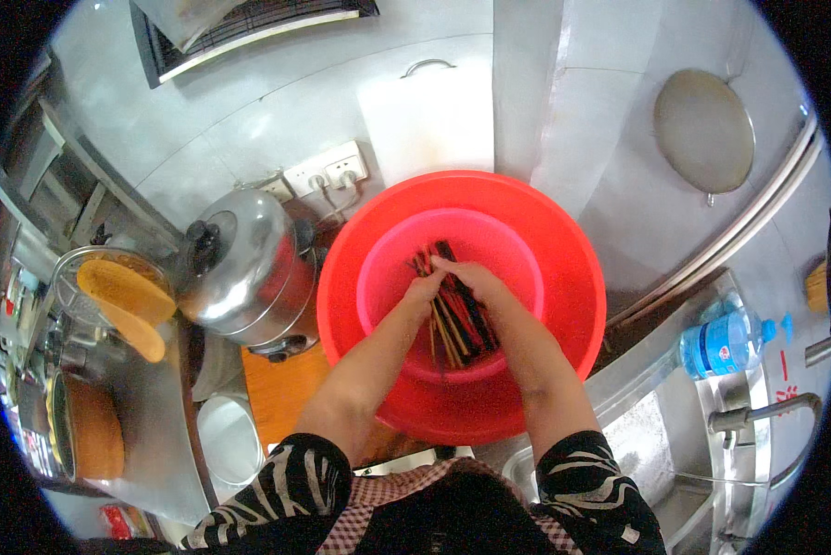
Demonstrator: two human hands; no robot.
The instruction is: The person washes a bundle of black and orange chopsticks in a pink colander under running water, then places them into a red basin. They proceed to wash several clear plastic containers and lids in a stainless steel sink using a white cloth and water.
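Note:
Both hands meet over a bundle of chopsticks (pixel 450 326), dark, red and light wooden ones mixed, lying lengthwise in a pink basin (pixel 378 250). That basin sits inside a larger red basin (pixel 341 268). My left hand (pixel 423 289) closes round the left side of the bundle near its far end. On the other side, my right hand (pixel 474 277) grips the same bundle, its thumb near the left hand. The chopsticks' far tips stick out past my fingers, and their near ends fan toward me between my forearms.
Left of the basins stands a steel rice cooker (pixel 249 268), beside a wire strainer with an orange scoop (pixel 124 296). A white bucket (pixel 230 439) is below. To the right are a steel sink (pixel 647 453), a tap (pixel 758 416) and a blue-labelled bottle (pixel 716 347). A white board (pixel 429 120) leans behind.

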